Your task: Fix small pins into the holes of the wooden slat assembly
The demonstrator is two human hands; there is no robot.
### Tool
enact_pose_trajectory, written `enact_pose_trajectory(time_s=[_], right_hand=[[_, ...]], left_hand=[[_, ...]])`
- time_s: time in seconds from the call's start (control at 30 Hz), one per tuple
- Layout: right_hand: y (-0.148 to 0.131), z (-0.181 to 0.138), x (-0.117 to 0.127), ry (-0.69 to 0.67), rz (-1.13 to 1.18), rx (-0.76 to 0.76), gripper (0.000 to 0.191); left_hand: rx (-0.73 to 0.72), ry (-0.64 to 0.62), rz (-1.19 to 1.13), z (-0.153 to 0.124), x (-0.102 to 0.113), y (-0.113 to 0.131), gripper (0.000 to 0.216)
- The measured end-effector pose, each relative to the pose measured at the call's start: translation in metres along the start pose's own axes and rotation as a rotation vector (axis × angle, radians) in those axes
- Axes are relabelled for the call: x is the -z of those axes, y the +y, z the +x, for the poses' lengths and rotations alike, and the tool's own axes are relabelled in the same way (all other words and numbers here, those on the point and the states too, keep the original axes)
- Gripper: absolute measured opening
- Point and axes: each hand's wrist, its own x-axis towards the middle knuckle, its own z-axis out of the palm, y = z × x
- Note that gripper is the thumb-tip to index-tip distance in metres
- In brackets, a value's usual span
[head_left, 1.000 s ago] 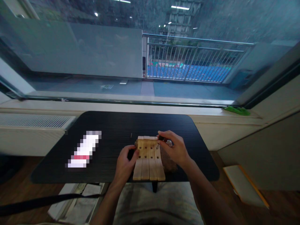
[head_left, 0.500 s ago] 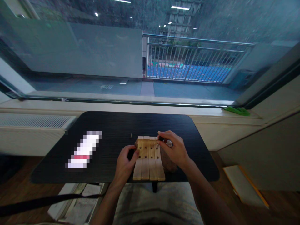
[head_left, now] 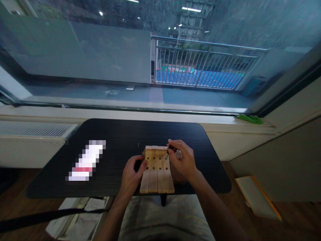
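A pale wooden piece of several joined slats, with two rows of dark round holes, lies near the table's front edge. My left hand is closed round its left side, with the thumb pressed on the edge. In the fingertips of my right hand is a small dark-handled tool that looks like a screwdriver. Its thin metal tip points down at the upper right hole. Partly hidden under my right hand and beside the slats is a rough brown object. A small clear object shows behind my fingers.
The black table stands against the window sill. A thin brass-coloured pin lies beyond the wood, and a blurred-out white shape is at left. A green cloth rests on the sill. A white box is below the table.
The whole view has shifted slightly, so things sit a little further left. Both hands keep their hold, and the tool tip stays over the upper right hole.
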Motion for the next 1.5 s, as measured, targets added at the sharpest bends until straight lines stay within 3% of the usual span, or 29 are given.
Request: enact_pose_trajectory(time_s=[0.6,1.5], right_hand=[[-0.002,-0.006,-0.001,-0.043,0.17,-0.192,0.028],[-0.002,-0.012,-0.007,-0.032,0.23,-0.297,0.025]], left_hand=[[-0.003,0.003,0.001,0.0,0.001,0.001,0.036],[0.013,0.001,-0.004,-0.002,0.0,0.003,0.034]])
